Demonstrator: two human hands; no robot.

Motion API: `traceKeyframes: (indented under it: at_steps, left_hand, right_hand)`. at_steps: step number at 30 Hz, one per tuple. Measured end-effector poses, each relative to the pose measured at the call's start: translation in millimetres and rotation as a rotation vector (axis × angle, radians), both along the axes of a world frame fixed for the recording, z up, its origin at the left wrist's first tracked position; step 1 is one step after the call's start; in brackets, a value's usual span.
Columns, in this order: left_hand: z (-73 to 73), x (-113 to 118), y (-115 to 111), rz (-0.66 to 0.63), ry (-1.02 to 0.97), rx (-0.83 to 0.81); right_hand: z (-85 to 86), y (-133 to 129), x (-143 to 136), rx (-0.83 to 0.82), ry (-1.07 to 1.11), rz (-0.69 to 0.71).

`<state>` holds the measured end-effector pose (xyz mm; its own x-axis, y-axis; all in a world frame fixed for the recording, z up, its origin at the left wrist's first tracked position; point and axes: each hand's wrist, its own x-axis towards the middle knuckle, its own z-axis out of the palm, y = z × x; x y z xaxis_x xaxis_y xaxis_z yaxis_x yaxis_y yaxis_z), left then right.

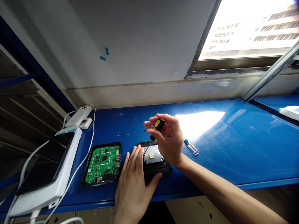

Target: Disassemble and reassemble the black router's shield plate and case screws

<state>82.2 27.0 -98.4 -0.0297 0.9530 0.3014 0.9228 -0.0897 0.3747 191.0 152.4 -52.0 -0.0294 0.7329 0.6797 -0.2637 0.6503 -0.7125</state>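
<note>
My right hand (170, 137) grips a yellow and black screwdriver (159, 124) by its handle. The thin shaft slants down to the left edge of a metal plate (157, 158), which has a small pale square pad (151, 155) on it. That plate sits in a black plastic cover (161, 169) on the blue bench. My left hand (134, 183) lies over the left side of the cover, fingers stretched out and thumb spread along its near edge. Left of it lies a black casing half (120, 161) holding a green circuit board (102, 163).
Several small screws (123, 134) lie on the blue bench (233, 149) beyond the cover. A clear-handled screwdriver (191, 147) rests to the right. At the left stand a white device with a dark screen (48, 161), a white power strip (79, 116) and white cables (91, 143).
</note>
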Motion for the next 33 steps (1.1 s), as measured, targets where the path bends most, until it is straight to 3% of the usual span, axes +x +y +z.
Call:
traceKeyframes:
  at_steps: [16,25,33]
  left_hand:
    - [2.3,0.8,-0.1,0.002,-0.022,0.000]
    - [3.1,-0.1,0.7,-0.018,-0.020,-0.001]
    - [4.7,0.6,1.4,-0.028,-0.002,-0.027]
  right_hand:
    - [-2.1,-0.7,-0.1,0.023,-0.018,0.012]
    - [8.6,-7.1,-0.4,0.035,-0.148,0.040]
    - [13.4,1.2,-2.7,0.338,-0.285,-0.032]
